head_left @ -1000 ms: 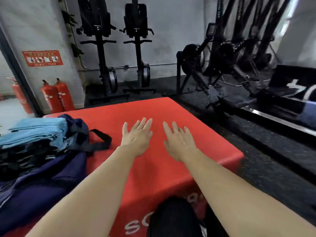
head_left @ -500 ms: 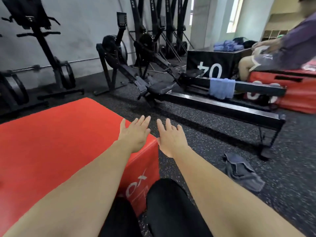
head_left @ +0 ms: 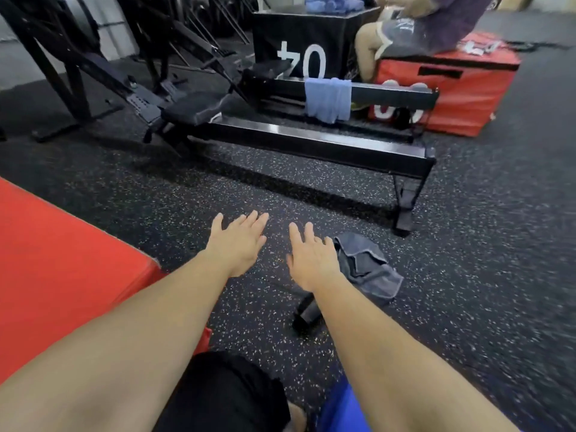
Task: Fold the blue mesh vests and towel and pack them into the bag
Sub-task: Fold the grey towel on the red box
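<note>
Both my hands stretch forward over the speckled black floor with straight fingers, holding nothing. My left hand (head_left: 237,241) is just right of the red box's corner. My right hand (head_left: 310,260) hovers next to a crumpled grey-blue cloth (head_left: 367,269) lying on the floor, its left edge hidden behind my fingers. A light blue towel (head_left: 327,99) hangs over the far rail of a rowing machine. More folded blue cloths (head_left: 333,3) sit on top of a black box marked "04". The bag is out of view.
The red padded box (head_left: 62,275) fills the left. A black rowing machine rail (head_left: 311,141) crosses the floor ahead. Behind it stand the black box (head_left: 299,42) and a red box (head_left: 452,88) with a person (head_left: 420,23) seated on it. A small dark object (head_left: 307,311) lies under my right forearm.
My view has swung right and downward, from the red box and bag to the floor. Both hands stayed outstretched and flat, now over the floor beside the grey-blue cloth.
</note>
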